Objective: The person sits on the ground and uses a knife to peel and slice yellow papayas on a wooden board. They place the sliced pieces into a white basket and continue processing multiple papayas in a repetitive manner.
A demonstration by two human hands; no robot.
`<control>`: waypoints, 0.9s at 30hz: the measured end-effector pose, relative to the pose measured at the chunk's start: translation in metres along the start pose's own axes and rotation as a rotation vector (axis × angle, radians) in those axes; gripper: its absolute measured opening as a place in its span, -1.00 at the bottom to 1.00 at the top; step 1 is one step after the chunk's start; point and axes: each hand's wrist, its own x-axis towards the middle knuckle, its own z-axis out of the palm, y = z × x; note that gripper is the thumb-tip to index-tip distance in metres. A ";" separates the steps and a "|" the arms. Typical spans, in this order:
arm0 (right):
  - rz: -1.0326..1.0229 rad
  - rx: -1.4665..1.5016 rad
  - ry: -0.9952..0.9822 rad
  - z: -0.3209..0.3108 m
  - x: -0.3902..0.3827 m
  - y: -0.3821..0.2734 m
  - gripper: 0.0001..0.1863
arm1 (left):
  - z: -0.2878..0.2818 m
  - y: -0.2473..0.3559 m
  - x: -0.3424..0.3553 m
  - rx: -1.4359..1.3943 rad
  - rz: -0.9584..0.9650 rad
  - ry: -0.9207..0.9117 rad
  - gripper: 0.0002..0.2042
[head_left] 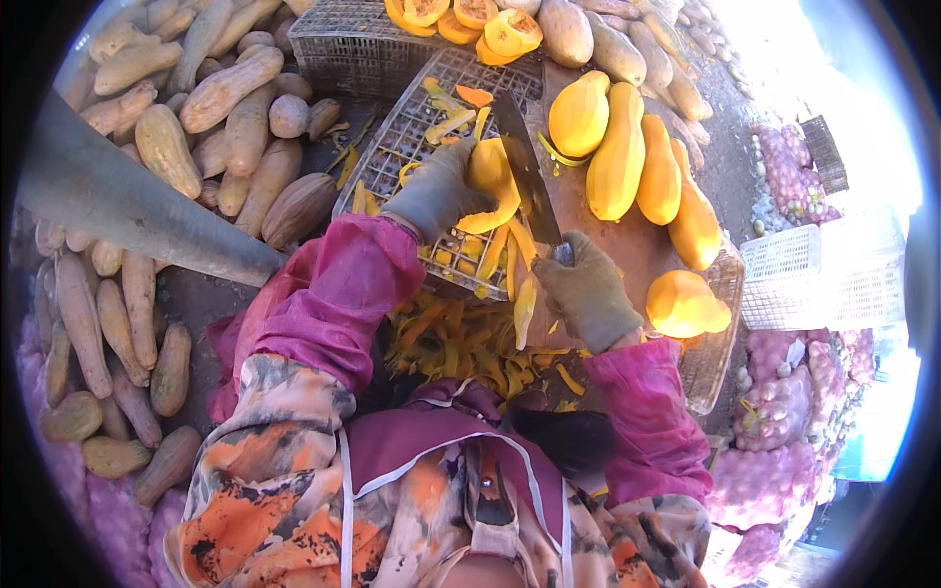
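My gloved left hand (436, 191) grips a yellow-orange piece of squash (495, 184) above a plastic crate (358, 181) strewn with peel strips. My right hand (578, 284), in a worn olive glove, is closed on the handle of a long dark-bladed knife (526, 157), whose blade stands beside the squash piece. Several peeled yellow squashes (616, 152) lie on a brown board (627, 265) to the right, with a shorter peeled chunk (686, 304) nearer me. Loose peels (441, 348) are heaped below the crate.
Unpeeled tan squashes (221, 93) are piled at the left around a grey metal post (157, 201). Cut orange squash (510, 29) sits at the top on another crate (343, 44). Mesh sacks (774, 392) and white crates (814, 274) stand at the right.
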 end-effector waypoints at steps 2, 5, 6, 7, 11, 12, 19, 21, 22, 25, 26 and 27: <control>0.040 -0.032 -0.026 -0.004 0.001 -0.007 -0.74 | -0.001 0.003 -0.002 -0.001 0.070 0.014 -0.39; 0.214 0.097 -0.098 -0.010 0.007 -0.015 -0.79 | 0.000 0.009 -0.006 -0.052 -0.002 0.048 -0.38; 0.218 0.097 -0.127 -0.011 0.011 -0.015 -0.80 | 0.000 0.011 -0.008 0.000 -0.011 0.065 -0.35; 0.228 0.098 -0.153 -0.011 0.016 -0.014 -0.82 | 0.001 0.013 -0.009 0.103 0.009 0.069 -0.32; 0.359 0.022 -0.211 0.007 0.044 0.004 -0.83 | -0.002 0.015 -0.012 0.199 -0.007 0.064 -0.22; 0.383 0.036 -0.221 0.010 0.050 0.010 -0.81 | -0.003 0.014 -0.015 0.200 0.001 0.059 -0.22; 0.388 -0.217 -0.266 0.041 0.089 0.019 -0.77 | -0.002 0.031 -0.018 0.201 0.004 0.121 -0.24; 0.369 -0.142 -0.282 0.046 0.092 0.018 -0.79 | 0.007 0.047 -0.015 0.350 0.153 0.320 -0.24; 0.419 -0.143 -0.275 0.047 0.093 0.018 -0.79 | 0.011 0.055 -0.010 0.447 0.118 0.234 -0.22; 0.394 -0.179 -0.227 0.051 0.099 0.024 -0.81 | 0.019 0.066 -0.001 0.543 0.037 0.163 -0.24; 0.382 -0.198 -0.218 0.052 0.102 0.027 -0.81 | 0.021 0.066 -0.001 0.541 0.053 0.188 -0.29; 0.370 -0.217 -0.207 0.053 0.105 0.031 -0.81 | 0.022 0.064 -0.002 0.513 0.033 0.196 -0.30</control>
